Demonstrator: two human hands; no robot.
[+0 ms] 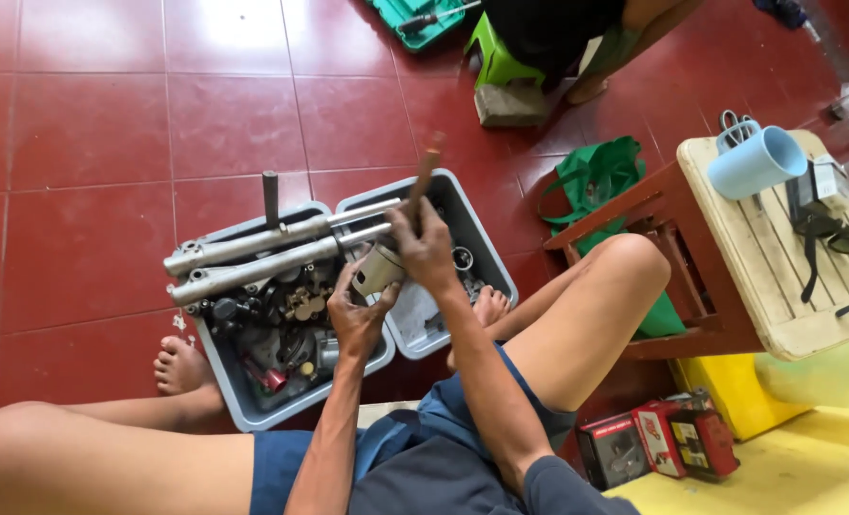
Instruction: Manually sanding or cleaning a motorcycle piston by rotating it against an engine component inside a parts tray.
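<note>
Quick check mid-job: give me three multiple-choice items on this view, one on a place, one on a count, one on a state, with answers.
1. Where do the two metal fork tubes lie?
A. across the grey bins
B. on the wooden stool
C. on the floor

2. How many grey bins sit side by side?
A. one
B. two
C. three

3. What is the left hand doing?
A. resting empty
B. gripping the blue cup
C. holding the piston

Answers: 1 A, the tubes span both bin rims. 2 B, two bins touch. 3 C, the left hand cradles the piston, while the right hand grips a wooden handle above it.
</note>
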